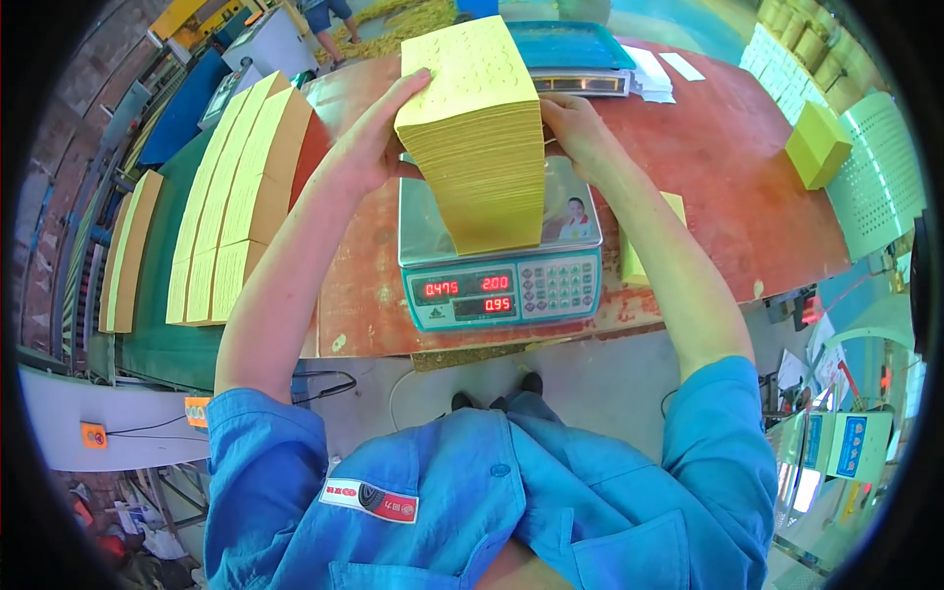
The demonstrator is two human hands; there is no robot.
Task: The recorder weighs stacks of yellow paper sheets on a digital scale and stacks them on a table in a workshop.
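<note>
A tall stack of yellow paper sheets (pixel 482 167), its top sheet marked with rows of curved shapes, stands upright over the digital scale (pixel 503 290) in front of me. My left hand (pixel 379 133) grips the stack's left side, thumb on the top edge. On the opposite side, my right hand (pixel 578 133) is closed against it, its fingers partly hidden behind the paper. The scale has a metal pan (pixel 423 231), a lit red display (pixel 462 295) and a keypad. Whether the stack's base presses on the pan, I cannot tell.
Several yellow paper stacks (pixel 236 182) lie on the green surface (pixel 167 324) at left. Another yellow stack (pixel 819 146) stands far right on the red table (pixel 728 157); a smaller yellow piece (pixel 634 258) lies beside my right forearm. Behind sits a second scale (pixel 570 59). A person's legs (pixel 329 25) show at the back.
</note>
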